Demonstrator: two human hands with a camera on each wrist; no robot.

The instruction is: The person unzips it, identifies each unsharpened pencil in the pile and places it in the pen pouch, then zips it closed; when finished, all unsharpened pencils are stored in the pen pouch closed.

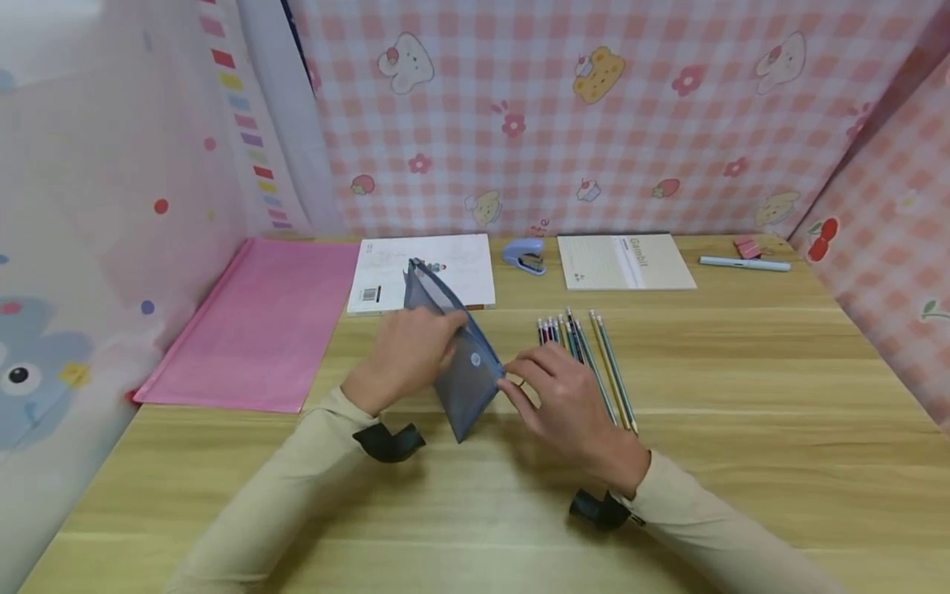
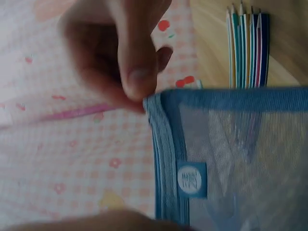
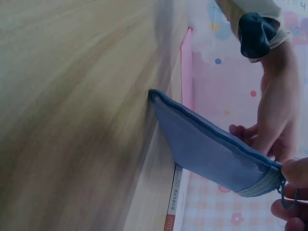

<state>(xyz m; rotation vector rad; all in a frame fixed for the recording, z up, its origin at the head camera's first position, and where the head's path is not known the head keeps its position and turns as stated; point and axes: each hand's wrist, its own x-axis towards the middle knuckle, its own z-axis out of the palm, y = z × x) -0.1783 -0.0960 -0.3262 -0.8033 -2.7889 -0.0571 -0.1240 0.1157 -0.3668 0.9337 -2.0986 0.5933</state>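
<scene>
A: You are holding the blue mesh pouch [image 1: 466, 394] up in front of you, between your two hands. How are they gripping it?

B: Your left hand [image 1: 411, 351] is closing on it partway along the long bound edge, thumb lying over the rim. Your right hand [image 1: 560, 396] is pinching the corner nearest it between thumb and fingertips, the other fingers curling in.

A: So the pouch is slanting from beyond your left hand down to your right, its round white label [image 1: 476, 360] showing between them. Is its lowest corner touching the tabletop [image 1: 742, 363]?

B: I cannot tell; you are tilting it, and that corner is hanging low between your hands.

A: Just beyond your right hand, pencils [image 1: 615, 371] are lying in a loose bundle, partly hidden by it.

B: To the left of your left hand a pink folder [image 1: 260, 326] is lying flat, and beyond that hand a white book [image 1: 460, 264] is resting, partly covered by the pouch in the head view.

A: Farther beyond your right hand, a purple stapler [image 1: 524, 254] and a cream notebook [image 1: 594, 264] are sitting.

B: And well off to its right, a light blue pen [image 1: 745, 264] is lying near a pink clip [image 1: 747, 247].
</scene>
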